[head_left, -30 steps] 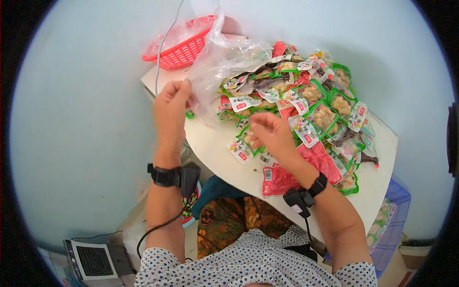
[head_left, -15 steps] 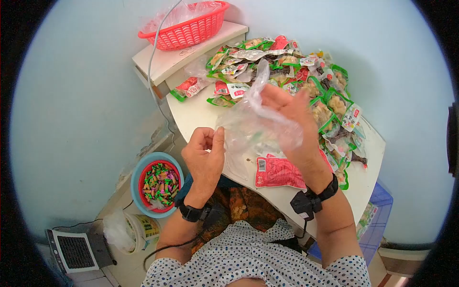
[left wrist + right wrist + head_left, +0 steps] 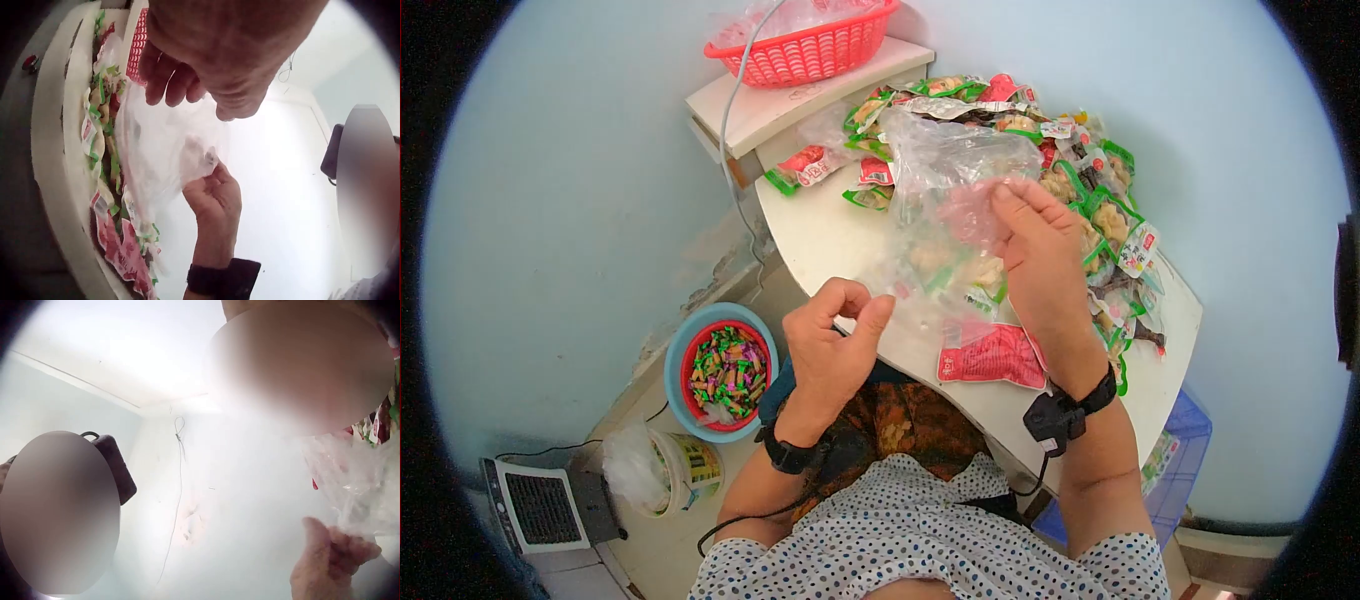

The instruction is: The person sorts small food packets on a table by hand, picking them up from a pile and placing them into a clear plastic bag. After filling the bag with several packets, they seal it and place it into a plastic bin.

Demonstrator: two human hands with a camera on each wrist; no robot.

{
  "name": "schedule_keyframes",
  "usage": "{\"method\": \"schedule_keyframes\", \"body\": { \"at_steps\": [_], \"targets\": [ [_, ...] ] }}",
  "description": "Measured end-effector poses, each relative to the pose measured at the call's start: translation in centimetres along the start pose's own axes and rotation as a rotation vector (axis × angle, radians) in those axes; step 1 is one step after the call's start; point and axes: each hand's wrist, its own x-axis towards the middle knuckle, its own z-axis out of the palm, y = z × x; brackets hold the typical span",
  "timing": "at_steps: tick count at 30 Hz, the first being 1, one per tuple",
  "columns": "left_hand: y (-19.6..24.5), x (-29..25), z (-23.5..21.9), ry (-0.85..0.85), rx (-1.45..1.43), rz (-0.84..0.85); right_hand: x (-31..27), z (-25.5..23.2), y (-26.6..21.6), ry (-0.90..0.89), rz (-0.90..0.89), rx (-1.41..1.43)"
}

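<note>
A clear plastic bag is stretched between my two hands above the table. My right hand pinches its far right part between thumb and fingers. On the near left side, my left hand has curled fingers with the thumb against them, gripping the bag's edge. In the left wrist view the bag spreads thin and see-through from the right hand below. Behind and under it lie many sealed food packets with green edges, heaped on the white table. A red packet sits near the front edge.
A red basket of clear bags stands on a raised white ledge at the back left. On the floor are a blue basin with wrapped sweets, a white bucket and a heater-like box. A purple crate stands right.
The bag came off the back left of the table to the middle. My left hand moved down and right; my right hand now pinches the bag, and its far part has opened out wider.
</note>
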Motion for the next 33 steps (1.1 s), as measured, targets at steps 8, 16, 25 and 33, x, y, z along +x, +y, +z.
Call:
{"method": "schedule_keyframes", "body": {
  "at_steps": [8,16,25,33],
  "targets": [
    [0.8,3.2,-1.9,0.050,-0.552,-0.203,-0.3,-0.4,-1.1,-0.265,0.179,0.087],
    [-0.3,3.4,-2.7,0.257,-0.607,-0.216,0.7,-2.0,-0.8,-0.239,0.157,-0.022],
    [0.8,2.3,-0.5,0.023,-0.734,-0.345,0.4,-1.4,-0.1,-0.165,0.129,0.030],
    [-0.4,1.3,0.0,0.065,-0.591,-0.338,0.6,-1.3,0.0,-0.057,0.013,-0.124]
  ]
}}
